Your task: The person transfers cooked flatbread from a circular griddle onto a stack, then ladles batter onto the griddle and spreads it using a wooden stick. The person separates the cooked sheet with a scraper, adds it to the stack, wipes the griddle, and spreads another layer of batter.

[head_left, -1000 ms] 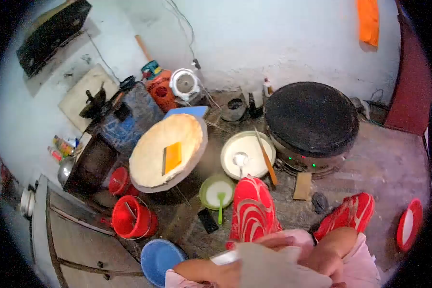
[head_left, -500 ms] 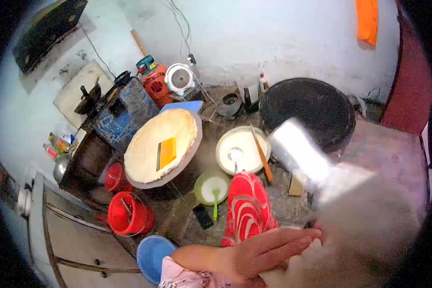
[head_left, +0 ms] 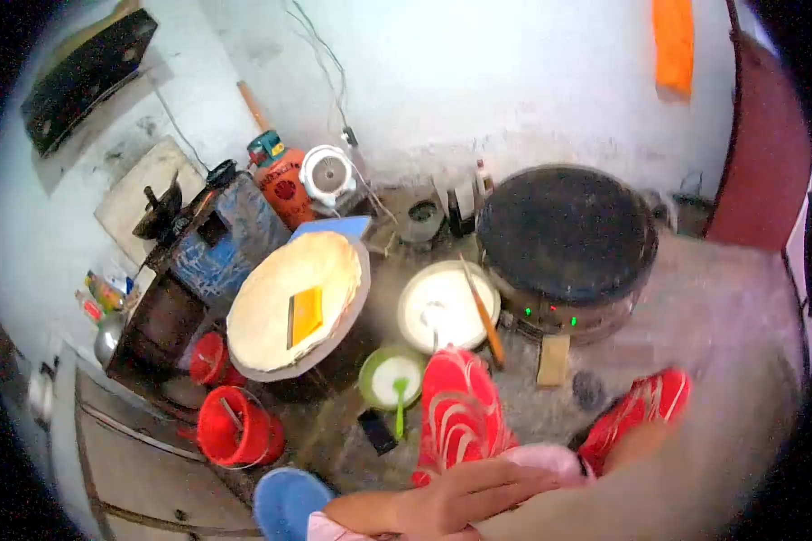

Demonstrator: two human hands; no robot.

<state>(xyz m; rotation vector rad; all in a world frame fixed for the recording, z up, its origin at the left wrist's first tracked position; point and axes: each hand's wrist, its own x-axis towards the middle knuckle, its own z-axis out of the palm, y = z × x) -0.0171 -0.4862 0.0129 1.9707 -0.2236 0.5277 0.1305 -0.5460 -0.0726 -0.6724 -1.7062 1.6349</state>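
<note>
Here the left hand (head_left: 465, 496) is pointing rightward, fingers together, its grip impossible to tell, while just beside it the blurred greyish sheet (head_left: 677, 478) is slanting lengthwise up rightward, the right hand not showing.

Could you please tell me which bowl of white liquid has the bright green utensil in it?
The smaller, green bowl; the larger, pale bowl has a shiny metal utensil instead.
</note>
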